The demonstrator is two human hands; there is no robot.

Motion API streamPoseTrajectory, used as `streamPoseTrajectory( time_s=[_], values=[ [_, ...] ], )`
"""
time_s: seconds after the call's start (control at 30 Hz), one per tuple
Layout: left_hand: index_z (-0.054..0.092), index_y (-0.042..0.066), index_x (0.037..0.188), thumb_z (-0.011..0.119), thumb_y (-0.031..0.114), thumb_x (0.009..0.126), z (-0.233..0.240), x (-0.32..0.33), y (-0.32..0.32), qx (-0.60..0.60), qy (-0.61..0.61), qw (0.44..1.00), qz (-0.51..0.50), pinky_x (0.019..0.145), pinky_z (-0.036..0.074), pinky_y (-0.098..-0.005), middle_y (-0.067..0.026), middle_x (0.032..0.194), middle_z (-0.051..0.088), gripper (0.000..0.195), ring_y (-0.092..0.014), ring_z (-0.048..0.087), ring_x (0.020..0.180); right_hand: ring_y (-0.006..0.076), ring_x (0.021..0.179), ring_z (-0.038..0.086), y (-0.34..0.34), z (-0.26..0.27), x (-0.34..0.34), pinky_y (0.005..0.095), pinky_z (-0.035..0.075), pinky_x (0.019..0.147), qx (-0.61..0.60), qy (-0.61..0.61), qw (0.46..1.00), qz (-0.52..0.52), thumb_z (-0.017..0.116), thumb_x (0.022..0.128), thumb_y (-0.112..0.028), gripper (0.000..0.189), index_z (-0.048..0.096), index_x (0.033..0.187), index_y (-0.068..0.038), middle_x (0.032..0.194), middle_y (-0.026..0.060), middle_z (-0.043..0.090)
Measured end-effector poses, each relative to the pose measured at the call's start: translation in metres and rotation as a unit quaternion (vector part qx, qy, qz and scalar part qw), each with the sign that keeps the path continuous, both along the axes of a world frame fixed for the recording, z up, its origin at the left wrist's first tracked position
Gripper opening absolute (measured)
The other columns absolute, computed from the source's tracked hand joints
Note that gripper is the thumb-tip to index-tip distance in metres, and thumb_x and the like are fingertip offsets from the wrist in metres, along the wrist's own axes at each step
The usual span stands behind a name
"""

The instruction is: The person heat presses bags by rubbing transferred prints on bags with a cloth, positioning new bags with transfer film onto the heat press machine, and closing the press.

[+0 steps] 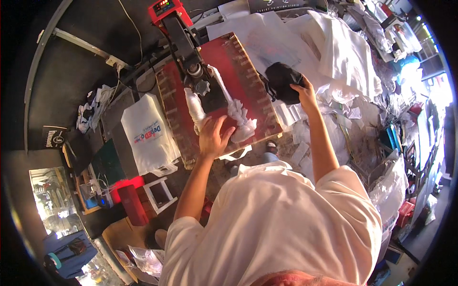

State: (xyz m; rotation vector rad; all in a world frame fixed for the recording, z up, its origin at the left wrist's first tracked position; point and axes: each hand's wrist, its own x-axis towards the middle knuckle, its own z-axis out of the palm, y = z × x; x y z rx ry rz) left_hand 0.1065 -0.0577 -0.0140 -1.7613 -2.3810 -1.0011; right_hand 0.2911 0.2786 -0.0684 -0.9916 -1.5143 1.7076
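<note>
A heat press (186, 53) with a red control box stands on a red-topped table (250, 89). Its handle bars are wrapped in white material. My left hand (214, 137), fingers spread, lies at the near end of the left wrapped bar (195, 107); whether it grips the bar cannot be told. Just right of it is the bunched wrapping (242, 123) of the other bar. Off the table's right edge, my right hand (304, 93) holds a black fabric item (284, 82), perhaps a cap, with thin straps hanging from its left side.
A white printed plastic bag (148, 134) lies left of the table. White sheets (332, 53) cover the area behind and right. Crumpled plastic (390, 186) and a rack crowd the right side. A power cord (118, 75) hangs from a wall outlet at left.
</note>
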Motion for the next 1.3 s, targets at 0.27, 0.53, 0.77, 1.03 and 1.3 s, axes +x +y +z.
streamPoseTrajectory(
  time_s=[0.27,0.53,0.77,1.03,1.3],
  values=[
    [0.056,0.003,0.137,0.077,0.020,0.088,0.111,0.030,0.019,0.202,-0.227,0.952,-0.026,0.104,0.045,-0.0388,-0.0178,0.137,0.053,0.056,-0.030,0.054,0.125,0.0195,0.109,0.063,-0.101,0.153,-0.009,0.0309,0.046,0.101,-0.081,0.089,0.938,0.325,0.067,0.077,0.004,0.054,0.060,0.130,0.004,0.117,0.0100,0.069],
    [0.049,-0.002,0.139,0.084,0.007,0.078,0.130,0.021,-0.017,0.172,-0.620,0.756,-0.121,0.103,0.047,-0.0346,-0.0111,0.127,0.063,0.071,-0.019,0.061,0.115,0.0151,0.110,0.061,-0.153,0.174,-0.044,0.0306,0.046,0.101,-0.010,0.143,0.939,0.312,0.069,0.093,-0.010,0.035,0.056,0.125,-0.004,0.117,0.0082,0.066],
    [0.057,0.000,0.124,0.085,0.010,0.078,0.114,0.030,-0.018,0.250,-0.553,0.792,0.068,0.092,0.053,-0.0320,-0.0096,0.116,0.067,0.055,-0.018,0.066,0.100,0.0221,0.126,0.055,-0.192,0.163,-0.047,0.0349,0.044,0.106,-0.040,0.109,0.912,0.393,0.081,0.087,-0.033,0.084,0.037,0.148,0.005,0.134,0.0174,0.058],
    [0.048,-0.002,0.137,0.074,0.034,0.093,0.102,0.031,-0.018,0.307,-0.622,0.696,0.186,0.102,0.045,-0.0330,-0.0155,0.136,0.053,0.063,-0.021,0.054,0.121,0.0207,0.115,0.062,-0.205,0.146,-0.054,0.0339,0.049,0.099,0.063,0.090,0.939,0.327,0.079,0.083,-0.010,0.064,0.050,0.138,0.005,0.132,0.0166,0.061],
    [0.056,0.005,0.138,0.092,0.015,0.066,0.126,0.010,-0.033,0.084,-0.137,0.987,-0.031,0.104,0.046,-0.0433,-0.0151,0.136,0.057,0.081,-0.035,0.056,0.124,0.0185,0.107,0.065,-0.183,0.141,-0.046,0.0315,0.050,0.096,-0.005,0.083,0.961,0.265,0.065,0.098,-0.015,0.042,0.054,0.133,0.006,0.121,0.0142,0.068]
  ],
)
